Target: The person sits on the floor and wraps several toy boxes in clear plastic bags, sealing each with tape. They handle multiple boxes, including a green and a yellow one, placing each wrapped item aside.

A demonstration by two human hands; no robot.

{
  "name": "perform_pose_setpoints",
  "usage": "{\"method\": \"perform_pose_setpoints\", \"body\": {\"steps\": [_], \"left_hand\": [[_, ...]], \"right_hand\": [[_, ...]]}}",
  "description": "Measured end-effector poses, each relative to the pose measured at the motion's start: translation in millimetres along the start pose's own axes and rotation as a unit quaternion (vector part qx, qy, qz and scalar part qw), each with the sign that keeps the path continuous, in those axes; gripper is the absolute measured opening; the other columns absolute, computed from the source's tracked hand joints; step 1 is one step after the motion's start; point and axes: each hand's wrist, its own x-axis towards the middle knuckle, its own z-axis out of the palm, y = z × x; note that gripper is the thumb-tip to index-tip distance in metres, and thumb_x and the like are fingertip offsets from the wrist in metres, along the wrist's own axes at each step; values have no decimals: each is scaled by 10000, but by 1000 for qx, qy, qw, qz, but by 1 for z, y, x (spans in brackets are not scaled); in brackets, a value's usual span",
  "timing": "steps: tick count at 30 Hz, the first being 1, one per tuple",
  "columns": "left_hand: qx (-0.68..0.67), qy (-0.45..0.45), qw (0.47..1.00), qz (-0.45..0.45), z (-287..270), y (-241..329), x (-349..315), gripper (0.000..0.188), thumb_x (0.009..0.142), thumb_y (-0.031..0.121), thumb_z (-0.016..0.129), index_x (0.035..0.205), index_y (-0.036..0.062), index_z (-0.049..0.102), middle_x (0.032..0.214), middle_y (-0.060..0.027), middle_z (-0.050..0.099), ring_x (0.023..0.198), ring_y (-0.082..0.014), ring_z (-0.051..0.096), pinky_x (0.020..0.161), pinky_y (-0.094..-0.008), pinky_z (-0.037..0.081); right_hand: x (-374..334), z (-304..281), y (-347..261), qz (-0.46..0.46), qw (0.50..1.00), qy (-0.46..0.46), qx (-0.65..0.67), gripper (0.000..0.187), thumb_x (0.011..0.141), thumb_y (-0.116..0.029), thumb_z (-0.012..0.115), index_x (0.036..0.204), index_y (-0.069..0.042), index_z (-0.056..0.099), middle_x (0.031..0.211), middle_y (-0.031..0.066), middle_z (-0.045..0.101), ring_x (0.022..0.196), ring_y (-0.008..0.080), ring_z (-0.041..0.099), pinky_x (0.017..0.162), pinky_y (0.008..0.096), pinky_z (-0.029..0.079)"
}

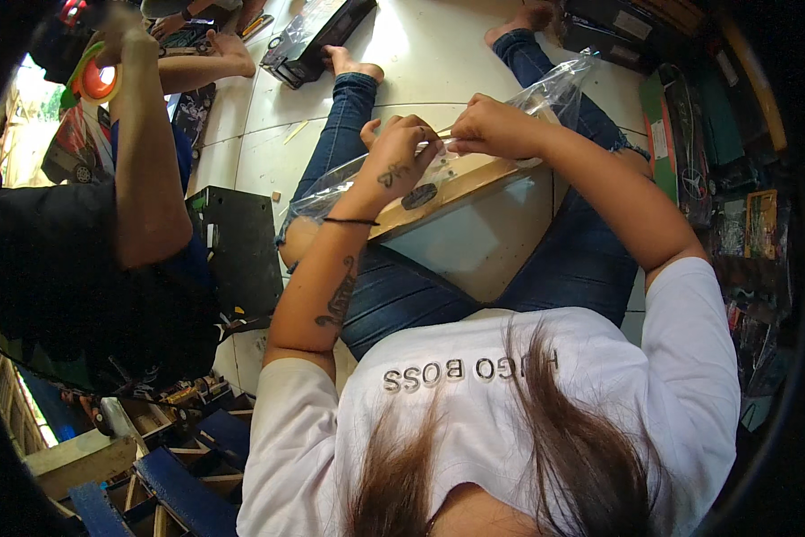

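Observation:
I sit on a tiled floor in blue jeans with my legs spread. A long wooden board [474,179] lies across my lap inside a clear plastic bag [554,89]. My left hand [400,154] presses on the bag over the board's middle, fingers curled around the plastic. My right hand [492,125] pinches the bag just to the right of it, at the board's upper edge. The two hands almost touch. A dark oval mark [418,195] shows on the board below my left hand.
Another person's arm [147,152] at the left lifts an orange tape roll [96,80]. A black box [241,242] lies beside my left knee. Dark flat packages [317,36] lie ahead and stacked packages [715,161] at the right. Blue wooden frames [178,483] stand at lower left.

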Motion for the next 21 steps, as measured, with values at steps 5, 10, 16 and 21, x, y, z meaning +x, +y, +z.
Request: {"method": "perform_pose_setpoints", "body": {"steps": [5, 10, 16, 21], "left_hand": [[-209, -98, 960, -155, 4, -16, 11, 256, 862, 282, 608, 999, 84, 693, 948, -79, 658, 929, -292, 595, 908, -414, 369], [-323, -152, 899, -253, 3, -7, 14, 308, 847, 294, 620, 1056, 71, 663, 961, -109, 653, 954, -295, 593, 976, -442, 328], [30, 32, 997, 57, 8, 12, 0, 165, 813, 219, 670, 929, 103, 689, 865, -40, 655, 976, -226, 582, 996, -504, 232], [28, 13, 999, 40, 14, 11, -1, 79, 813, 177, 659, 856, 146, 718, 886, -14, 671, 934, -199, 594, 969, -460, 256]], "right_hand": [[-16, 5, -16, -104, 946, 233, -202, 304, 819, -357, 649, 993, -107, 649, 1035, 53, 645, 976, 210, 577, 927, 397, 365], [-24, 31, -20, -112, 911, 267, -293, 205, 819, -311, 638, 888, -119, 659, 906, 3, 645, 965, 176, 554, 948, 399, 327], [-14, 20, -1, -125, 966, 190, -121, 165, 832, -278, 631, 809, -121, 674, 827, -11, 646, 911, 183, 550, 901, 393, 349], [-16, 3, 4, -128, 966, 137, -177, 154, 818, -275, 634, 799, -127, 674, 813, 1, 636, 900, 187, 553, 903, 392, 363]]}}
